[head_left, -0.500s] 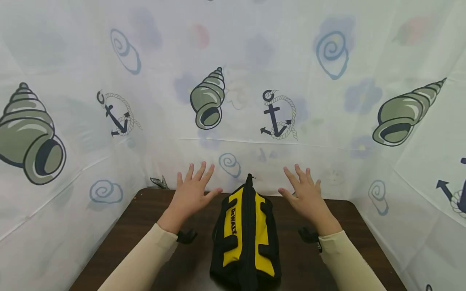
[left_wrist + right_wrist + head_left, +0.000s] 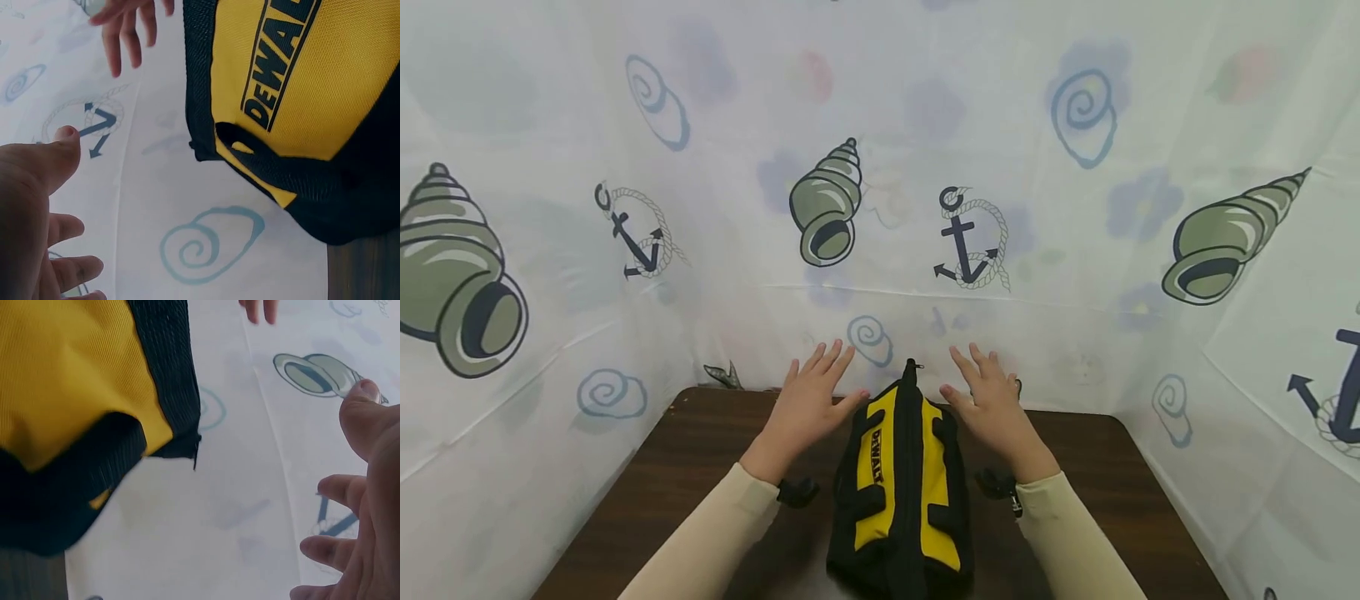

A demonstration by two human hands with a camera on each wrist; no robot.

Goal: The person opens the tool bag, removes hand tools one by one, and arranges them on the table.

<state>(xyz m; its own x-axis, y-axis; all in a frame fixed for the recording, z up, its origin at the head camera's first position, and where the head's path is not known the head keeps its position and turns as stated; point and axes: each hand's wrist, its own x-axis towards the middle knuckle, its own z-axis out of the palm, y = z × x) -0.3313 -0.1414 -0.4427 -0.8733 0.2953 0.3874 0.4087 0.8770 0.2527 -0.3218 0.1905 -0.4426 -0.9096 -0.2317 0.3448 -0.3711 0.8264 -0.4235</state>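
A yellow and black DeWalt tool bag (image 2: 886, 479) stands on the table with its black zipper running along the top, and the zipper looks closed. To the bag's left is my left hand (image 2: 808, 404), fingers spread, holding nothing. On the other side my right hand (image 2: 992, 408) is held the same way, also apart from the bag. The left wrist view has the bag's lettered side (image 2: 294, 75) and a black handle strap, with my left thumb and fingers (image 2: 78, 270) off to the side. In the right wrist view the bag's other side (image 2: 69, 369) shows beside my right hand (image 2: 375, 506).
The dark brown wooden table (image 2: 700, 467) stretches out on both sides of the bag. Behind and at both sides hangs a white curtain (image 2: 895, 242) printed with shells and anchors. A black wrist strap mount (image 2: 797, 493) sits under each forearm.
Both hands have moved inward toward the bag, the right one more than the left. The bag stays in place on the table.
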